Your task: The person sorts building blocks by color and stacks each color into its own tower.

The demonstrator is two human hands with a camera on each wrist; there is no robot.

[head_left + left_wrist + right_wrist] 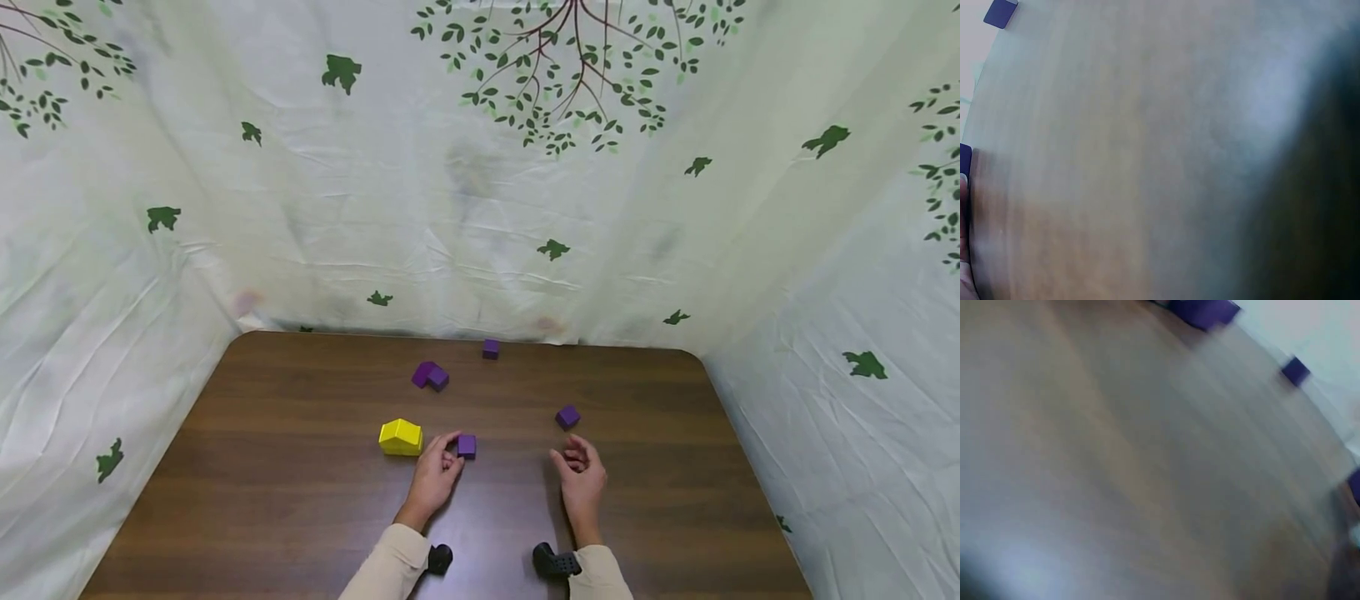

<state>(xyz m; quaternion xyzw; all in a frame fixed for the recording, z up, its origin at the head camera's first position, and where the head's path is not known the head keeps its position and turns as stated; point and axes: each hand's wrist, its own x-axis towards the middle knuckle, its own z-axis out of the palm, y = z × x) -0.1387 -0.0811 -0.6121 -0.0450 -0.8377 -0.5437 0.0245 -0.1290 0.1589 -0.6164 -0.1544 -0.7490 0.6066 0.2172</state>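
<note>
On brown table point(300, 500), small, flat-faced purple cube point(467, 447) pinched by left fingers point(443, 442); right fingers point(585, 448) bent, loosely parted.

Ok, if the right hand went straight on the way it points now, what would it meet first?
Most likely the purple block just beyond the right hand, though the hand's height above the table is unclear.

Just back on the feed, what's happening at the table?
A person's left hand is at a purple block; whether it grips it is unclear. The right hand, holding nothing, is near another purple block. A yellow shape sits left of the left hand, and three more purple blocks lie toward the far edge of the table.
</note>
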